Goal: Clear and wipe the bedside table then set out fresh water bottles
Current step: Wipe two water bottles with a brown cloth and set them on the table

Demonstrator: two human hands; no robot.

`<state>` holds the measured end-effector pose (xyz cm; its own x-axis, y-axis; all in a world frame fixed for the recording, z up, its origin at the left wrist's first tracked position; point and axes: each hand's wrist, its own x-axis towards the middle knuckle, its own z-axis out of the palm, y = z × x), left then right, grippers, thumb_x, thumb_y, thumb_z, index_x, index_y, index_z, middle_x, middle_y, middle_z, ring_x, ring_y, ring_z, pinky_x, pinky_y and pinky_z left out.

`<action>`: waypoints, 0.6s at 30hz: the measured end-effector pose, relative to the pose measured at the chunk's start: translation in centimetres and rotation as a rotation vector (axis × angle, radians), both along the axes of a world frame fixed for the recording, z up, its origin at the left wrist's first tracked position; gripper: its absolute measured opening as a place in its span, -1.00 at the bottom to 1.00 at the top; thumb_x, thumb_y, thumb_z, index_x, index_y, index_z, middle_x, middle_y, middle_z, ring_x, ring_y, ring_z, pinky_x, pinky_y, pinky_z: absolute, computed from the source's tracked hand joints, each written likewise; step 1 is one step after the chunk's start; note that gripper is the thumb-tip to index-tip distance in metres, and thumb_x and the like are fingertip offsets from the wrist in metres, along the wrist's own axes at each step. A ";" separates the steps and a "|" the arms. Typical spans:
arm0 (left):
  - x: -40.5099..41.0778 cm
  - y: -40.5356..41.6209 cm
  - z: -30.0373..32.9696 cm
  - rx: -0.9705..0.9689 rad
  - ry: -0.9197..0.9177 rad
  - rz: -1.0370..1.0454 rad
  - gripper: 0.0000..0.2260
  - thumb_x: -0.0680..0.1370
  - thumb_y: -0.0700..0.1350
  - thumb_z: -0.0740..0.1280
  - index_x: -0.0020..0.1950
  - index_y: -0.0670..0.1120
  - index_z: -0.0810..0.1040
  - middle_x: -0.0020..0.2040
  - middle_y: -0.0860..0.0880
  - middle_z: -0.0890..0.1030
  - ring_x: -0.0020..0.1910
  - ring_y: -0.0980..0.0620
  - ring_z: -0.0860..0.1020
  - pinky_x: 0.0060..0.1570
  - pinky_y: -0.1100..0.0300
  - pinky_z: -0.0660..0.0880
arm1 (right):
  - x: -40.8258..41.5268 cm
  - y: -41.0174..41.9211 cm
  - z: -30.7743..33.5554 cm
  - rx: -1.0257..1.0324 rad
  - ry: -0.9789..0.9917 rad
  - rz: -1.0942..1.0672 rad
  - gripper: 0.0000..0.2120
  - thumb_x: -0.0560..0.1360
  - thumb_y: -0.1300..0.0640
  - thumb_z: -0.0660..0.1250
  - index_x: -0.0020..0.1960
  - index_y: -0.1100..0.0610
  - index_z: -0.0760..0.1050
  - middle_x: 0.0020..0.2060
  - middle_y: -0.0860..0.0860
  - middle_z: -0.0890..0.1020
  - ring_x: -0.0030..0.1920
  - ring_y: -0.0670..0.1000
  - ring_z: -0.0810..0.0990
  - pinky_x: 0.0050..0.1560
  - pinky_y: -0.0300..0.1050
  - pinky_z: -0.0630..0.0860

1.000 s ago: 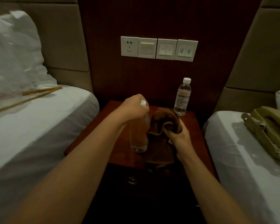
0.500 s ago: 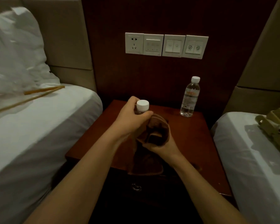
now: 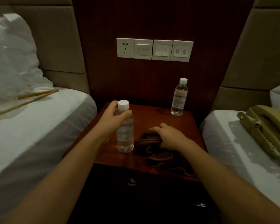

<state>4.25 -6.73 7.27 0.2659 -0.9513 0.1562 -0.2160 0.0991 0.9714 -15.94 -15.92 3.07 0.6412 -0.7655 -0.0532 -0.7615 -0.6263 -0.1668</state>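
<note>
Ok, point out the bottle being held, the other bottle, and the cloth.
Held bottle (image 3: 125, 136): head view, clear lower body.
Standing bottle (image 3: 179, 97): head view, label area.
Brown cloth (image 3: 148, 140): head view, bunched folds.

Two water bottles on bedside table: near bottle by left edge, far bottle at back right corner. One brown cloth toward front edge. Four wall plates. One telephone. Two hands.

Dim room. Dark wood wall panel carries four white switch and socket plates. Padded beige headboards flank it. White-sheeted beds stand either side; an olive telephone lies on the right bed.
</note>
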 end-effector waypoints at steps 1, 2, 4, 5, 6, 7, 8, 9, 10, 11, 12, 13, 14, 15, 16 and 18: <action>-0.4 0.5 -0.4 -0.021 0.010 0.018 -0.57 0.47 -0.09 0.43 0.27 0.13 0.36 0.24 0.02 0.48 0.20 0.00 0.51 -0.02 0.17 0.50 | -1.1 -0.2 0.2 -0.011 0.017 -0.047 -0.30 0.43 0.10 0.38 0.48 -0.11 0.16 0.21 0.03 0.36 0.12 0.08 0.47 0.04 -0.02 0.54; -0.7 1.1 -1.0 -0.035 0.027 0.038 -0.38 0.43 -0.09 0.47 0.39 0.19 0.25 0.29 0.06 0.41 0.22 0.04 0.47 0.00 0.16 0.49 | -2.2 -0.4 0.3 -0.014 -0.004 -0.097 -0.20 0.41 0.06 0.41 0.51 -0.13 0.05 0.31 0.06 0.30 0.16 0.10 0.46 0.07 0.00 0.54; -1.3 2.0 -2.9 -0.009 -0.013 0.079 -0.04 0.32 -0.12 0.56 0.50 0.25 0.01 0.41 0.06 0.31 0.32 0.04 0.38 0.16 0.03 0.46 | -4.2 -0.6 -0.1 -0.005 -0.088 -0.172 -0.04 0.36 -0.07 0.47 0.52 -0.20 -0.12 0.45 0.08 0.16 0.28 0.14 0.41 0.18 0.05 0.51; -1.7 2.2 -4.0 0.027 -0.054 0.104 0.04 0.27 -0.13 0.59 0.51 0.24 -0.04 0.45 0.05 0.27 0.38 0.02 0.34 0.26 -0.05 0.42 | -4.9 -0.4 -0.5 0.001 -0.107 -0.183 -0.02 0.35 -0.14 0.46 0.50 -0.24 -0.16 0.49 0.07 0.09 0.34 0.16 0.37 0.23 0.09 0.47; -2.0 2.0 -5.0 0.057 -0.076 0.135 0.05 0.25 -0.14 0.60 0.50 0.21 -0.03 0.46 0.02 0.28 0.40 -0.01 0.34 0.30 -0.09 0.40 | -5.3 -0.1 -1.1 0.005 -0.098 -0.177 -0.05 0.36 -0.22 0.42 0.49 -0.26 -0.17 0.52 0.06 0.04 0.38 0.17 0.31 0.28 0.13 0.42; -2.3 1.7 -5.8 0.071 -0.080 0.177 0.00 0.26 -0.15 0.60 0.49 0.16 0.04 0.42 0.00 0.35 0.38 -0.04 0.39 0.29 -0.08 0.41 | -5.5 0.2 -1.9 0.003 -0.074 -0.161 -0.11 0.38 -0.30 0.35 0.49 -0.27 -0.15 0.53 0.04 0.02 0.41 0.17 0.28 0.32 0.15 0.37; -2.5 1.2 -6.3 0.063 -0.078 0.222 -0.09 0.27 -0.16 0.59 0.46 0.11 0.13 0.34 -0.01 0.44 0.32 -0.06 0.46 0.25 -0.05 0.45 | -5.5 0.4 -2.6 -0.001 -0.056 -0.147 -0.17 0.39 -0.35 0.28 0.50 -0.27 -0.11 0.54 0.02 0.03 0.43 0.15 0.26 0.34 0.15 0.34; -2.7 0.6 -6.5 0.041 -0.083 0.257 -0.17 0.29 -0.17 0.58 0.43 0.07 0.20 0.25 0.01 0.50 0.26 -0.06 0.51 0.20 -0.04 0.49 | -5.5 0.5 -3.1 -0.003 -0.061 -0.143 -0.23 0.42 -0.36 0.23 0.50 -0.27 -0.06 0.54 -0.01 0.05 0.43 0.12 0.25 0.35 0.14 0.31; -3.1 0.0 -6.5 0.015 -0.084 0.276 -0.21 0.30 -0.17 0.58 0.40 0.07 0.25 0.19 0.04 0.52 0.21 -0.04 0.54 0.17 -0.03 0.51 | -5.5 0.3 -3.4 -0.001 -0.078 -0.148 -0.28 0.44 -0.34 0.22 0.49 -0.27 -0.01 0.54 -0.04 0.07 0.44 0.09 0.24 0.36 0.13 0.29; -3.4 -0.6 -6.4 -0.012 -0.077 0.286 -0.23 0.30 -0.18 0.57 0.40 0.07 0.26 0.16 0.06 0.52 0.20 -0.02 0.54 0.17 -0.04 0.52 | -5.5 0.2 -3.6 0.000 -0.095 -0.148 -0.33 0.46 -0.30 0.22 0.49 -0.27 0.02 0.53 -0.07 0.08 0.45 0.07 0.24 0.37 0.13 0.26; -3.7 -1.5 -6.3 -0.038 -0.070 0.293 -0.22 0.31 -0.17 0.57 0.41 0.09 0.27 0.17 0.08 0.52 0.20 -0.01 0.54 0.17 -0.06 0.52 | -5.5 0.0 -3.6 -0.001 -0.107 -0.145 -0.36 0.48 -0.27 0.22 0.49 -0.27 0.05 0.53 -0.09 0.08 0.45 0.05 0.23 0.37 0.11 0.24; -4.0 -2.6 -6.1 -0.055 -0.069 0.294 -0.22 0.30 -0.16 0.57 0.42 0.11 0.26 0.20 0.07 0.52 0.21 -0.01 0.53 0.18 -0.08 0.52 | -5.6 -0.1 -3.7 -0.005 -0.124 -0.143 -0.38 0.49 -0.25 0.22 0.48 -0.27 0.06 0.53 -0.10 0.09 0.45 0.04 0.22 0.36 0.10 0.21; -4.5 -3.9 -5.8 -0.069 -0.069 0.290 -0.21 0.30 -0.15 0.58 0.42 0.13 0.26 0.23 0.05 0.53 0.22 -0.01 0.53 0.18 -0.09 0.51 | -5.7 -0.2 -3.8 -0.005 -0.146 -0.147 -0.39 0.49 -0.25 0.22 0.48 -0.28 0.07 0.53 -0.11 0.10 0.45 0.02 0.22 0.36 0.08 0.19; -4.9 -5.5 -5.6 -0.075 -0.071 0.283 -0.21 0.29 -0.14 0.58 0.41 0.14 0.27 0.25 0.03 0.53 0.22 -0.02 0.53 0.18 -0.11 0.52 | -5.7 -0.2 -3.9 -0.008 -0.169 -0.148 -0.39 0.49 -0.25 0.22 0.47 -0.28 0.08 0.52 -0.12 0.11 0.45 0.00 0.21 0.36 0.06 0.17; -5.4 -7.2 -5.4 -0.078 -0.073 0.275 -0.22 0.28 -0.13 0.59 0.39 0.14 0.28 0.25 0.03 0.53 0.23 -0.02 0.53 0.18 -0.11 0.52 | -5.8 -0.3 -4.0 -0.005 -0.189 -0.148 -0.40 0.48 -0.24 0.22 0.47 -0.28 0.09 0.52 -0.12 0.12 0.46 -0.02 0.20 0.35 0.04 0.15; -6.2 -10.8 -5.2 -0.080 -0.074 0.257 -0.23 0.26 -0.12 0.60 0.37 0.13 0.30 0.25 0.03 0.53 0.24 -0.01 0.52 0.19 -0.10 0.51 | -5.8 -0.5 -4.2 0.015 -0.235 -0.143 -0.40 0.46 -0.25 0.22 0.46 -0.29 0.11 0.51 -0.12 0.15 0.46 -0.05 0.19 0.34 -0.01 0.13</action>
<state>-1.94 -17.48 2.06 0.4819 -0.8381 0.2557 -0.3140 0.1073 0.9433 -21.72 -16.46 -1.11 0.5227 -0.8495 0.0720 -0.7815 -0.5112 -0.3576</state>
